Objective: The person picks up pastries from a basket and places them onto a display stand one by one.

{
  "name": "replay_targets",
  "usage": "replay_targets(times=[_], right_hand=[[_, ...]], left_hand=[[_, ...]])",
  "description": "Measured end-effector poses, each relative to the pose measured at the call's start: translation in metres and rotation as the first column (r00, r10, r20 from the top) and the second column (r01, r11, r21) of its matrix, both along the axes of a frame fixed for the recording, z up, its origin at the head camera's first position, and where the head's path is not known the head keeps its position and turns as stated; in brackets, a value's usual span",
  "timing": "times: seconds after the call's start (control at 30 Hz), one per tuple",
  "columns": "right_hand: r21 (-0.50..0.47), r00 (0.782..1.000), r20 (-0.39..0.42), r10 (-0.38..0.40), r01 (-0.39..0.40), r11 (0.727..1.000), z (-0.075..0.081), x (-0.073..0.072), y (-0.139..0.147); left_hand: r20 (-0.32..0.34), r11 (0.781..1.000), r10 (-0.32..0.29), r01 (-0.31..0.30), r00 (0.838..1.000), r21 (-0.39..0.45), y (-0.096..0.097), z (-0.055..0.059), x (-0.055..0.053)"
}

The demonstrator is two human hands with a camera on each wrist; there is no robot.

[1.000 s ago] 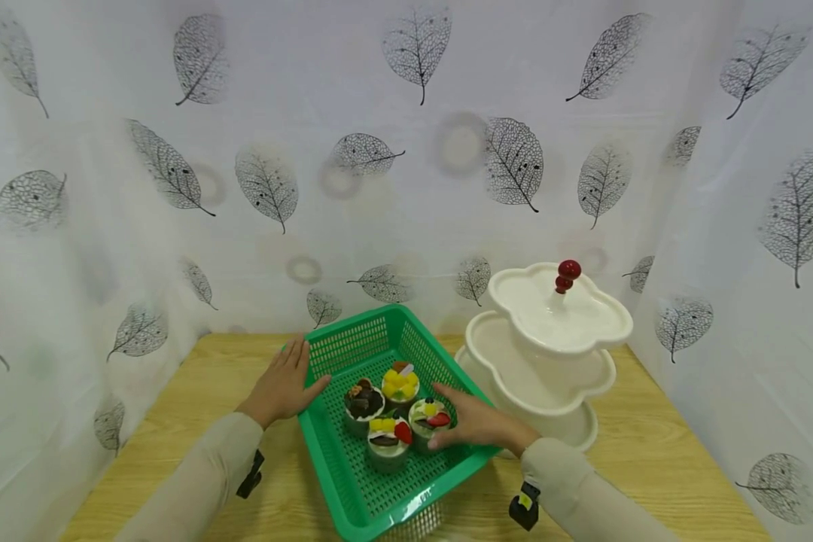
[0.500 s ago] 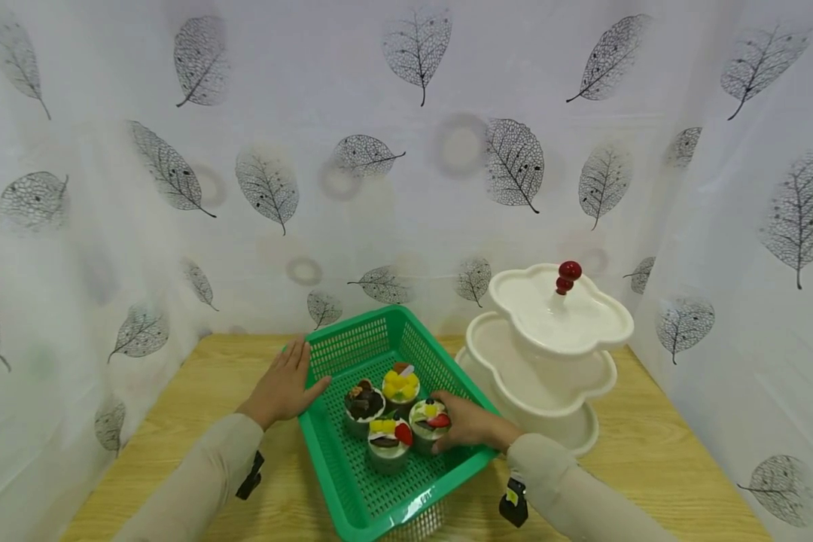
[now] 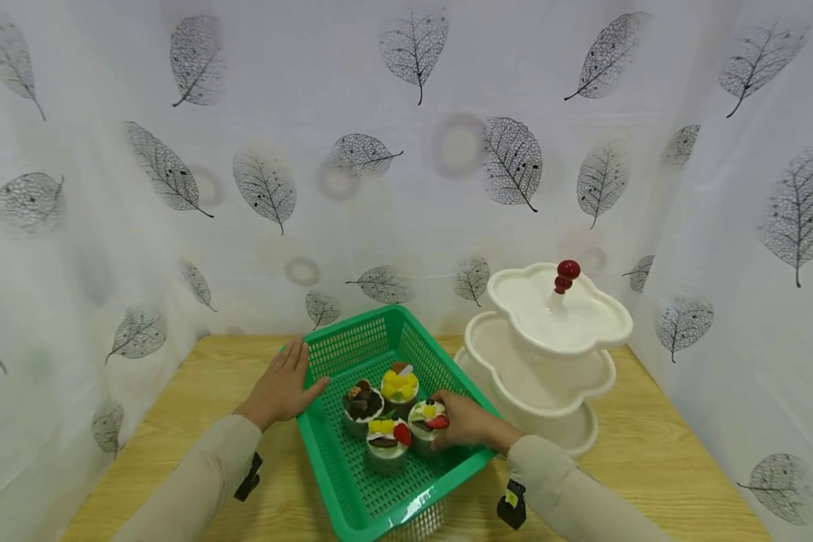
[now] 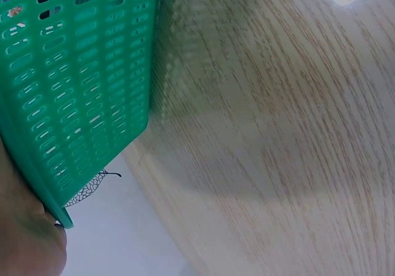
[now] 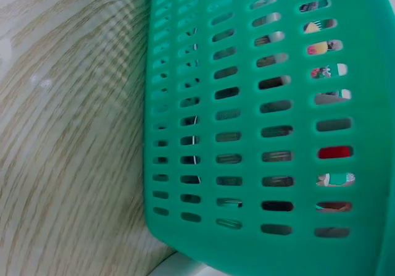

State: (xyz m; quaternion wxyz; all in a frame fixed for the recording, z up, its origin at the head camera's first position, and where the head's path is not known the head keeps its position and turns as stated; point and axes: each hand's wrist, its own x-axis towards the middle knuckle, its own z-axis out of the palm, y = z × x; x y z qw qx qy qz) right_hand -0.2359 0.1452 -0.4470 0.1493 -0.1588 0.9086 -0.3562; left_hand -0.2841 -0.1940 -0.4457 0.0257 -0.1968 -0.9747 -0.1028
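One cupcake (image 3: 421, 426) in the right hand (image 3: 470, 421), left hand (image 3: 280, 385) on basket rim (image 3: 319, 467)

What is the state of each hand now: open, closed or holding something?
Left hand: open, resting on the green basket.
Right hand: holding the rightmost cupcake in the basket.

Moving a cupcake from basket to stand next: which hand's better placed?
Right, I'd say. The right hand grips the rightmost cupcake, on the same side as the stand. The left hand rests on the basket's left rim, farther from both.
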Motion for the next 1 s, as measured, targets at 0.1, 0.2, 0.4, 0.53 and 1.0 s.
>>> replay_targets(times=[0.1, 0.2, 0.4, 0.53, 1.0], right_hand=[[-0.015, 1.000, 0.007, -0.007, 0.007, 1.000, 0.003, 0.000, 0.001], [-0.049, 1.000, 0.018, -0.015, 0.016, 0.999, 0.011, 0.002, 0.002], [-0.088, 0.999, -0.011, -0.032, 0.031, 0.996, 0.033, 0.006, 0.004], [-0.106, 0.998, -0.052, -0.018, 0.012, 0.994, 0.053, 0.008, 0.010], [-0.325, 0.980, -0.200, 0.022, -0.088, 0.942, 0.130, 0.015, 0.047]], left_hand=[[0.009, 1.000, -0.006, 0.006, 1.000, 0.008, 0.001, 0.003, 0.001], [0.009, 1.000, -0.006, 0.006, 1.000, 0.009, 0.002, 0.005, 0.002], [-0.018, 1.000, -0.012, 0.013, 1.000, 0.017, 0.001, 0.007, 0.004], [-0.019, 1.000, -0.014, 0.014, 1.000, 0.005, 0.001, 0.007, 0.005], [0.014, 1.000, -0.006, 0.006, 1.000, -0.019, 0.004, 0.011, 0.006]])
